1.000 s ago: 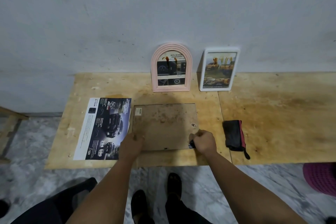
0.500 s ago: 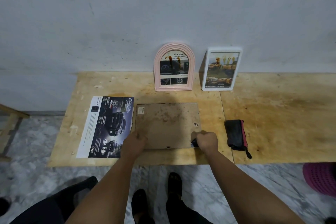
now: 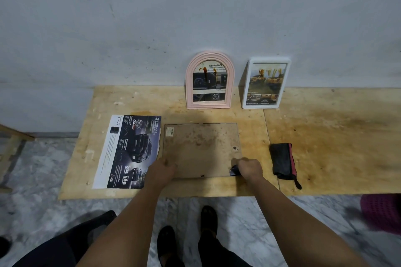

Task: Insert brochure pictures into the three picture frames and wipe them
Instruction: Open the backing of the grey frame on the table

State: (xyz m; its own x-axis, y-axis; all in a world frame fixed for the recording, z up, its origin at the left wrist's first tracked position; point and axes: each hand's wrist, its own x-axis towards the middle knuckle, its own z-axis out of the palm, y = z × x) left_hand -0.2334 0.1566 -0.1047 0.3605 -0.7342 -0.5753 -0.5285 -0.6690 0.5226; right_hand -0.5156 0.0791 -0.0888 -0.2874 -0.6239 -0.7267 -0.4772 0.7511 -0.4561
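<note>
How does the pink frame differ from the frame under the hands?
The pink frame stands upright against the wall, front showing; the flat frame lies face down on the table, brown backing up. The pink frame is arched, the flat frame rectangular. The pink frame shows a brochure picture; the flat frame's front is hidden. Both sit on the plywood table.

- Plywood board (image 3: 325,136) on marble floor (image 3: 43,169), back edge vs grey wall, stained.
- Brochure (image 3: 130,151) flat, left side.
- Frame face-down (image 3: 201,147), centre, just right of brochure.
- Pink arched frame (image 3: 209,80) & white frame (image 3: 265,82) upright at wall.
- Black/red cloth (image 3: 282,161), right of centre.
</note>
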